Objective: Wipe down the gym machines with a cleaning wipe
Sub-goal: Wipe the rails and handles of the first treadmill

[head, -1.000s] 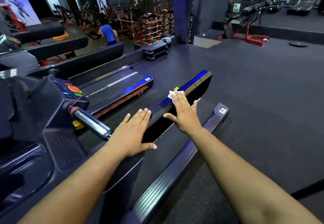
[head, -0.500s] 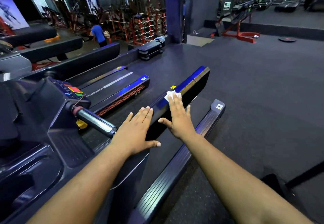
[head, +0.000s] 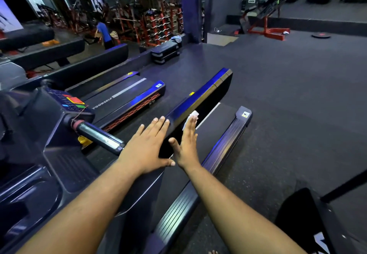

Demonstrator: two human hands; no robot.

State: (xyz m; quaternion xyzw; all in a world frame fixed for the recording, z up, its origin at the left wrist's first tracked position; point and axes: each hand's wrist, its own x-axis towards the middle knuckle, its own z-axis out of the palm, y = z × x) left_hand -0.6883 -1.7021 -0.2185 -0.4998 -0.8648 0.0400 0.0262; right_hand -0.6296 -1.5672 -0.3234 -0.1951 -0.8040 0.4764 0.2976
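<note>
Mid-frame: right hand [head: 186,144], fingers straight, presses wipe [head: 192,117] on rail [head: 200,96] inner side, left hand [head: 148,146] flat and empty on top; suggest firm, even pressure, overlapping strokes toward far end.

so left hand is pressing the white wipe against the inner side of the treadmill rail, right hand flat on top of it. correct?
Swapped. In the head view the right hand presses the white wipe against the inner side of the treadmill rail; the left hand lies flat on top of it.

Right hand [head: 186,144] flat on wipe [head: 192,117]
</note>
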